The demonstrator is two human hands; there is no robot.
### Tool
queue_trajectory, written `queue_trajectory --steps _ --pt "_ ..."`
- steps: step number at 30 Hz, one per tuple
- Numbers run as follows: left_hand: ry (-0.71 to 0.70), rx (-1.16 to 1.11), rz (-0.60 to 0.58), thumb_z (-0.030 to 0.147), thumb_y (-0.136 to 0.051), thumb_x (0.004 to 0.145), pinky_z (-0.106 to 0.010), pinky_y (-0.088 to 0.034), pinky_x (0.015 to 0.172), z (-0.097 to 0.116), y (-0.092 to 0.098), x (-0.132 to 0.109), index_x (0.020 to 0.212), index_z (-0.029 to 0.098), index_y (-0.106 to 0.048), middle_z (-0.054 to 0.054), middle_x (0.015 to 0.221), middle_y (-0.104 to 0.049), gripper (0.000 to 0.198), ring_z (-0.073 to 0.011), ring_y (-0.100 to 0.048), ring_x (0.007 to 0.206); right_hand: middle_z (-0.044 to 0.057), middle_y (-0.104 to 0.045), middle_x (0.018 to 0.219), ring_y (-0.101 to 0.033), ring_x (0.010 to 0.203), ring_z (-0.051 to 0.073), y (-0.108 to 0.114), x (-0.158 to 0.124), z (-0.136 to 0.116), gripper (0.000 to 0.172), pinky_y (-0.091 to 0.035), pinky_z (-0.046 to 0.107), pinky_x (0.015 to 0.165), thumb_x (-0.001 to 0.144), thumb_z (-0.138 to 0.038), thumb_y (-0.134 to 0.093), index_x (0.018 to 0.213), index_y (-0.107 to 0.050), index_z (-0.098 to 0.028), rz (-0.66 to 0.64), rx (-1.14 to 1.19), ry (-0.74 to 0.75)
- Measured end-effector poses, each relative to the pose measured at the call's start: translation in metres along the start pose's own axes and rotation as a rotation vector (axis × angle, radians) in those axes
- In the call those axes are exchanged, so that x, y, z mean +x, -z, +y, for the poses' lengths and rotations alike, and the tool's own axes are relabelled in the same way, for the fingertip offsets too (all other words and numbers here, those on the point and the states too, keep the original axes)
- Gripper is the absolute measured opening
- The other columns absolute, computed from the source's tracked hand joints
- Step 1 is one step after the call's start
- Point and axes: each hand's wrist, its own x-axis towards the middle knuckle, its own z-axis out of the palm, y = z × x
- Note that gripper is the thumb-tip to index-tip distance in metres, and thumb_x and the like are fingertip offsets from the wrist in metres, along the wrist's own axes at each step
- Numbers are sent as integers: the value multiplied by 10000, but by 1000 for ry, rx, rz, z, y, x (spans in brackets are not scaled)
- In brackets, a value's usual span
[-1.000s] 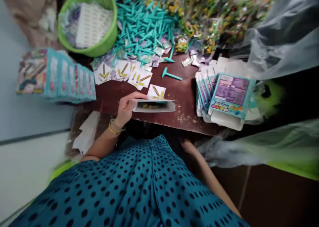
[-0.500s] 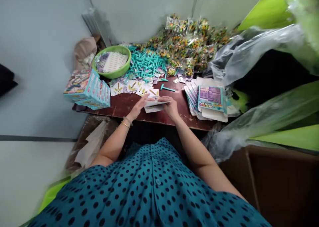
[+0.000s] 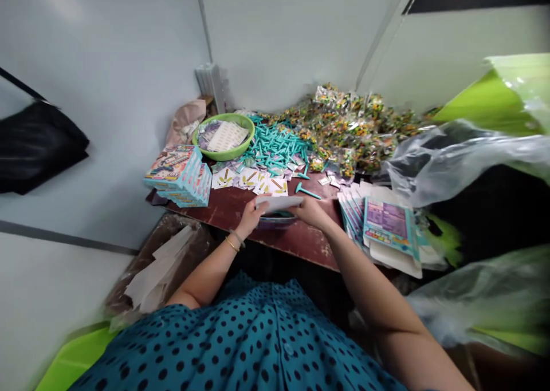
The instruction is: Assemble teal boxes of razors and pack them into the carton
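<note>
Both hands hold a small box (image 3: 278, 204) over the table's front edge, its white side or flap facing up. My left hand (image 3: 253, 212) grips its left end, fingers closed round it. At the right end my right hand (image 3: 310, 210) has its fingers closed on the same box. Just behind lie white cards (image 3: 249, 178) printed with yellow and brown shapes. A teal hammer-shaped piece (image 3: 307, 191) rests on the dark red table (image 3: 227, 204), beyond my right hand.
Stacked boxes (image 3: 178, 170) stand at the left beside a green basin (image 3: 240, 150) of packets. Teal pieces (image 3: 275, 145) and bagged colourful parts (image 3: 348, 116) are heaped behind. Flat cartons (image 3: 387, 222) and clear plastic (image 3: 425, 156) are at the right.
The view has tilted and shifted, so the table sits lower and further right. The box has turned in my hands, and my left fingers have closed on its end.
</note>
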Motion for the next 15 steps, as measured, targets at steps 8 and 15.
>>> queue_trajectory --steps 8,15 --pt "176 -92 -151 370 -845 694 -369 -487 963 10 11 32 1200 136 -730 -104 1067 -772 569 -240 -691 984 108 -781 1135 -726 1032 249 1 0 -25 422 -565 427 955 1081 -437 -430 1211 -777 -236 207 22 544" --pt "192 -44 -258 312 -791 713 -330 -509 891 18 12 39 1015 133 -772 -100 1010 -776 351 -226 -688 936 115 -748 1262 -739 1108 263 4 -6 -29 327 -592 399 973 1032 -337 -593 1321 -728 -265 74 -213 525"
